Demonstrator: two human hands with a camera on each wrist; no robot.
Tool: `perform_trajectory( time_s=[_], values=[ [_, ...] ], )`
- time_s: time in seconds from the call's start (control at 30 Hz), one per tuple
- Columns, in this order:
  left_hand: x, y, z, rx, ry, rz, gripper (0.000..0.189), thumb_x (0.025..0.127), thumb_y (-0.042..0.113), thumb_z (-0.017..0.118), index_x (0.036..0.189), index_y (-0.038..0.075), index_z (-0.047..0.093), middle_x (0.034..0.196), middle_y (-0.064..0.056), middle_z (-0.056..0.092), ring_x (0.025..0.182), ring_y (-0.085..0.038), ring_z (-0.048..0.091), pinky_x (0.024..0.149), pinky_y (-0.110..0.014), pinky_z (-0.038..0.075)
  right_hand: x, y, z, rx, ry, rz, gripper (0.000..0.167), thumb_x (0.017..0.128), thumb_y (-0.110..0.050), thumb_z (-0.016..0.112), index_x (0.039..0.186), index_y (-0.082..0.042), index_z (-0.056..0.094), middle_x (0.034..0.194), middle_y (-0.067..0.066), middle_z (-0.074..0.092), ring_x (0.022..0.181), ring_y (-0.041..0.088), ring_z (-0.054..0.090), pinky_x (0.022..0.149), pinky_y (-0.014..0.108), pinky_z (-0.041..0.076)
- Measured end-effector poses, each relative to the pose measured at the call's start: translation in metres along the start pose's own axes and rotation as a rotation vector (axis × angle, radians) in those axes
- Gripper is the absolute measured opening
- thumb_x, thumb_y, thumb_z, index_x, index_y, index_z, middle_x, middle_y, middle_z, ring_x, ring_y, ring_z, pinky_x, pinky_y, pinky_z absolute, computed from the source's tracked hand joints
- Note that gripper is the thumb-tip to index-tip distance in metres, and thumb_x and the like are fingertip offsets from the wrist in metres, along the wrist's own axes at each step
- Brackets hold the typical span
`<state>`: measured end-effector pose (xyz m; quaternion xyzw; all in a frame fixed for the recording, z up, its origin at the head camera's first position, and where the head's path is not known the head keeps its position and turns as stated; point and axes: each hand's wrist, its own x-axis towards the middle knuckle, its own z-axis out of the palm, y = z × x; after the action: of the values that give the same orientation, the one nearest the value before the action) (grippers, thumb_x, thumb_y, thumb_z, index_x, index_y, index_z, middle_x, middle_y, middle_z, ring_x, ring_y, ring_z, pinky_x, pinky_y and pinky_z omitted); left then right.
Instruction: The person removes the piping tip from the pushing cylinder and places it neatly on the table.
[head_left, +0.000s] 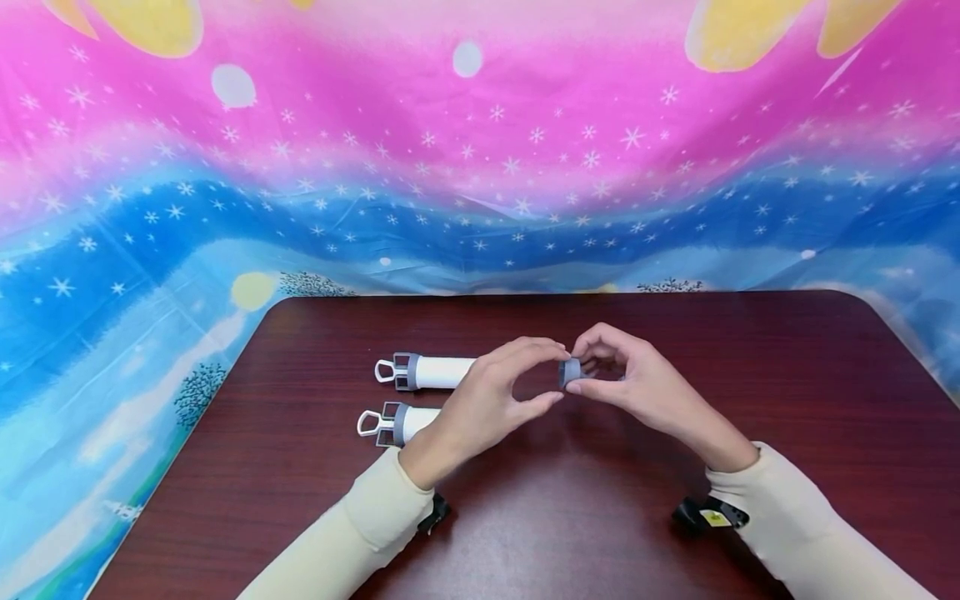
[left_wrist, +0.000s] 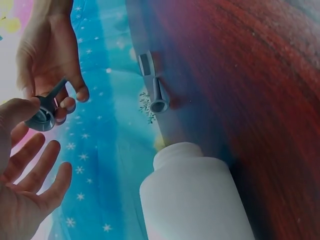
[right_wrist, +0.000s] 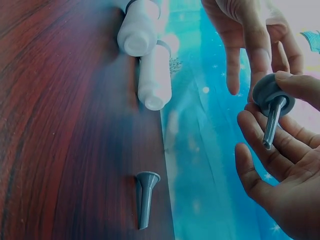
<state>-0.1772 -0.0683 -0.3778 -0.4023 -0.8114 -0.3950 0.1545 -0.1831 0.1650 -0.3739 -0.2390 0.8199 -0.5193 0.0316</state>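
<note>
Between both hands, above the table, is a grey nozzle (right_wrist: 272,122) with a round cap-like base (head_left: 571,372) and a thin tube. My right hand (head_left: 637,383) pinches the base between thumb and fingers. From the other side my left hand (head_left: 483,400) holds the base's rim with its thumb and index finger; its other fingers are spread in the left wrist view. Left of the hands, two white tubes lie side by side, an upper tube (head_left: 444,372) and a lower tube (head_left: 418,422), each with a grey collar and a white loop handle. My left hand partly covers them in the head view.
A flared grey nozzle (right_wrist: 146,197) lies on the dark red-brown table (head_left: 315,517). In the left wrist view, two grey parts, one flat-ended (left_wrist: 146,65) and one round-mouthed (left_wrist: 159,102), lie beyond a white tube. A printed pink and blue cloth (head_left: 480,167) hangs behind.
</note>
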Motion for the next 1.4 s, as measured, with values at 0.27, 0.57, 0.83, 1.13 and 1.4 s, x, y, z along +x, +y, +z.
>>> perform_trajectory(
  time_s=[0.27,0.57,0.83,1.13,1.4],
  values=[
    [0.0006,-0.0011,0.0020,-0.008,0.013,-0.005,0.035,0.091,0.009,0.082,0.124,0.012,0.072,0.121,-0.001,0.071,0.117,-0.011,0.066,0.108,-0.021,0.049,0.0010,-0.0008,0.0021,0.024,-0.011,-0.005,0.025,0.092,-0.006,0.079,0.112,-0.006,0.063,0.099,0.009,0.072,0.090,0.011,0.070,0.080,0.025,0.057],
    [0.0009,-0.0019,0.0014,-0.024,0.028,0.001,0.033,0.090,0.009,0.083,0.122,0.011,0.073,0.120,-0.001,0.072,0.117,-0.011,0.067,0.108,-0.021,0.050,-0.0007,-0.0015,0.0006,0.020,-0.019,-0.003,0.027,0.092,-0.008,0.080,0.115,-0.007,0.064,0.101,0.008,0.072,0.092,0.013,0.071,0.081,0.026,0.058],
    [0.0002,-0.0034,-0.0009,-0.096,0.048,-0.031,0.030,0.090,0.009,0.082,0.120,0.011,0.075,0.116,-0.002,0.074,0.110,-0.014,0.070,0.102,-0.025,0.054,-0.0042,0.0014,-0.0025,-0.007,-0.007,0.009,0.026,0.092,-0.008,0.080,0.114,-0.009,0.066,0.104,0.008,0.071,0.092,0.012,0.069,0.080,0.026,0.056],
    [0.0000,-0.0016,-0.0014,-0.254,0.054,-0.136,0.031,0.089,0.002,0.081,0.118,0.009,0.075,0.113,-0.003,0.073,0.099,-0.015,0.072,0.094,-0.032,0.061,-0.0071,0.0017,-0.0031,-0.017,-0.016,0.015,0.024,0.094,-0.008,0.078,0.115,-0.009,0.066,0.105,0.008,0.072,0.092,0.012,0.070,0.080,0.027,0.057],
    [0.0010,0.0018,-0.0026,-0.344,0.057,-0.208,0.031,0.090,0.001,0.080,0.120,0.009,0.075,0.112,-0.004,0.072,0.101,-0.014,0.075,0.093,-0.028,0.060,-0.0079,0.0020,-0.0026,-0.021,-0.011,0.020,0.022,0.095,-0.007,0.077,0.114,-0.008,0.067,0.102,0.010,0.073,0.089,0.012,0.070,0.079,0.028,0.056]
  ],
)
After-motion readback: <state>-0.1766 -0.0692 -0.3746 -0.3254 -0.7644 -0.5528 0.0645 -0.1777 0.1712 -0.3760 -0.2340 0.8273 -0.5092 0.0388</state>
